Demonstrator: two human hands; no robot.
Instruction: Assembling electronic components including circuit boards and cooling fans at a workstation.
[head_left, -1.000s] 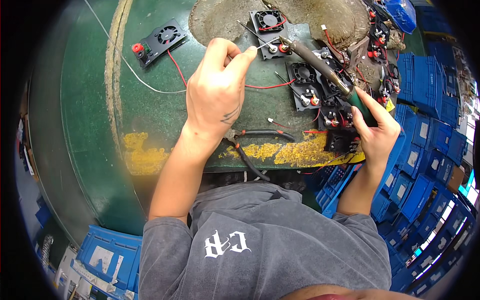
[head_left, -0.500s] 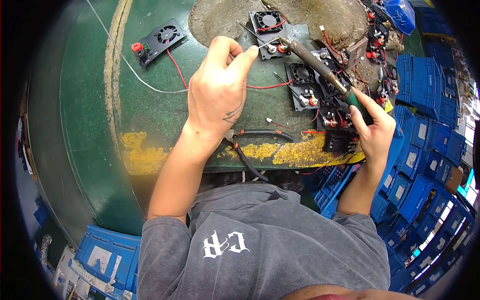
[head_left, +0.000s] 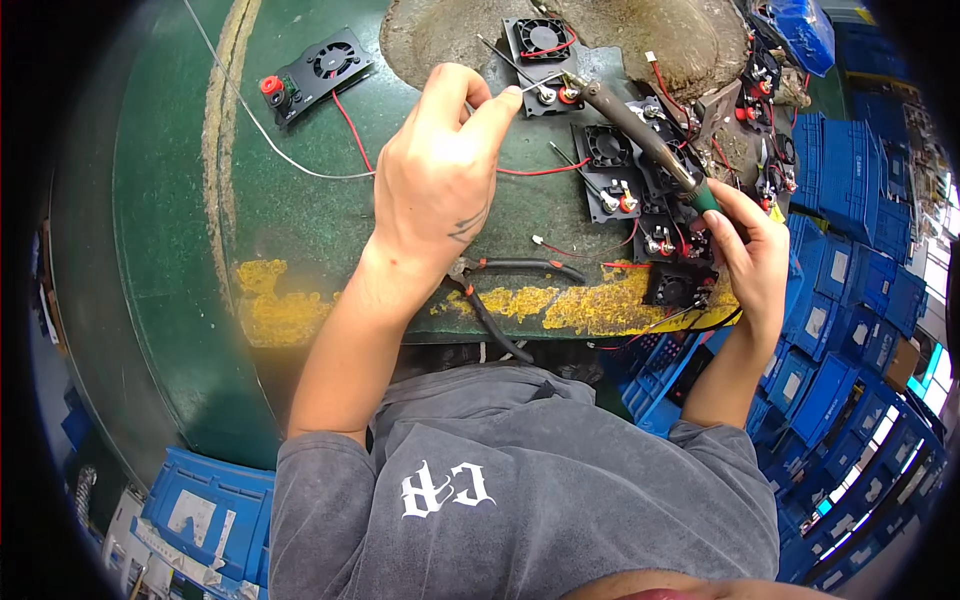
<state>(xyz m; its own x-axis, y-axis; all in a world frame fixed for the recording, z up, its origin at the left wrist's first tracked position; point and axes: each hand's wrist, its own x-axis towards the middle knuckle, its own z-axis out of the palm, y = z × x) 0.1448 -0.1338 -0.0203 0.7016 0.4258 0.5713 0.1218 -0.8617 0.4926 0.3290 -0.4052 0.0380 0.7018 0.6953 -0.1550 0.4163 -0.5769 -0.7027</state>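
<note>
My right hand (head_left: 752, 245) is closed round the green handle of a soldering iron (head_left: 640, 130). The iron slants up and left, its tip at the terminals of a black fan plate (head_left: 525, 72) with a red post (head_left: 568, 96). My left hand (head_left: 435, 165) pinches a thin grey solder wire (head_left: 340, 177), whose end reaches past my fingertips towards the iron's tip. Whether wire and tip touch is too small to tell. A red lead passes beneath my left hand. Near its wrist lies a pair of black-handled pliers (head_left: 490, 318), their jaws partly hidden.
Another fan plate (head_left: 335, 62) with red and black posts lies at the far left. Several more fan plates (head_left: 608, 150) crowd the bench's right side. Behind them is a rough brown slab (head_left: 690, 40). Blue crates (head_left: 840, 180) are stacked at right; another crate (head_left: 215, 490) stands lower left.
Both hands keep their grips, with the wire end and iron tip still at the same fan plate's terminals. The view shifts slightly; otherwise little differs.
</note>
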